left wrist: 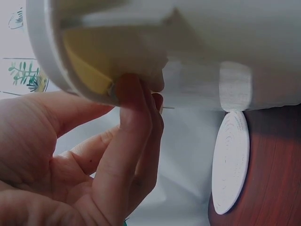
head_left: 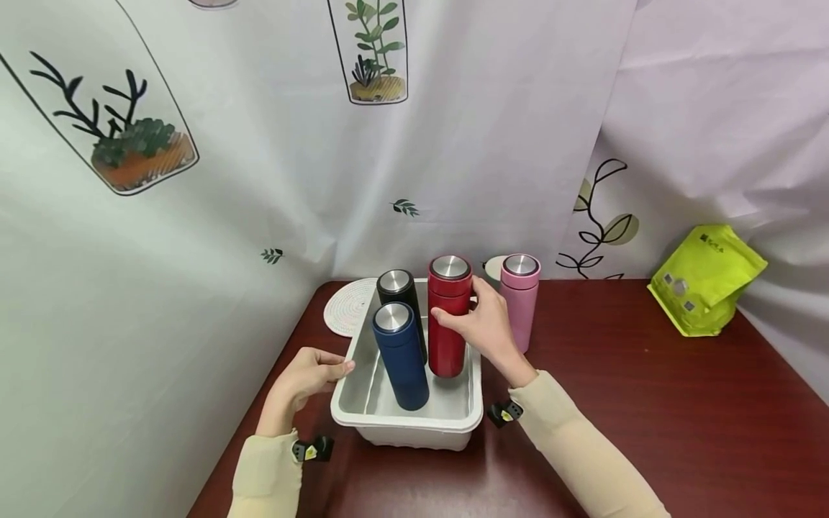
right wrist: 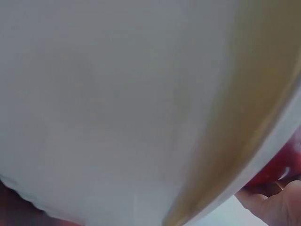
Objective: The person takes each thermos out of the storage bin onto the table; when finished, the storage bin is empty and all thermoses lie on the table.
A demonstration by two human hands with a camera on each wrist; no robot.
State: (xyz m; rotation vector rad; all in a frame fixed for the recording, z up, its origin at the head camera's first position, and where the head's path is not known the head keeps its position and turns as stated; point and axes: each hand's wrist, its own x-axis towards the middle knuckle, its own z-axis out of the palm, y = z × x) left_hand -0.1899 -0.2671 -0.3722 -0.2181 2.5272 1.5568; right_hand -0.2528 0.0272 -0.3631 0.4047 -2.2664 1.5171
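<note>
Gripping the red flask (head_left: 449, 316) at centre frame, the right hand (head_left: 487, 325) curls its fingers round it, apparently mid-placement in the white tub (head_left: 414, 421). Left hand (head_left: 304, 378) pinches the tub's left rim; next, I judge, comes the pink flask (head_left: 520, 298).

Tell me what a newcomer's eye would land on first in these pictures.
First, the cluster of upright steel-lidded flasks at the middle of the dark red table: the right hand grips the tall red flask standing in the white plastic bin, beside a navy blue flask and a black flask. A pink flask stands just outside the bin, and the left hand holds the bin's left rim. At far right lies a lime green pouch.
</note>
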